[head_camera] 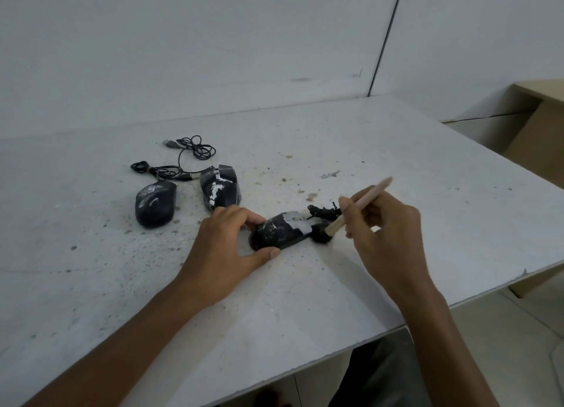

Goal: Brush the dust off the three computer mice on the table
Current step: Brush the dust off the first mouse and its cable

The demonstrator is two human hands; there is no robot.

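Three dusty black mice lie on the white table (pixel 351 150). My left hand (pixel 225 248) grips the nearest mouse (pixel 282 231) at its rear, thumb on the near side and fingers on the far side. My right hand (pixel 387 232) holds a wooden-handled brush (pixel 351 210); its dark bristles touch the table at the front tip of that mouse. The mouse's bundled cable (pixel 323 211) lies just behind it. A second mouse (pixel 219 190), streaked with white dust, lies beyond my left hand. The third mouse (pixel 155 203) sits further left.
Coiled black cables with USB plugs (pixel 180 159) lie behind the two far mice. Dark specks of dirt dot the tabletop around the mice. The table's right edge runs close to my right forearm. A wooden cabinet (pixel 537 138) stands at the far right.
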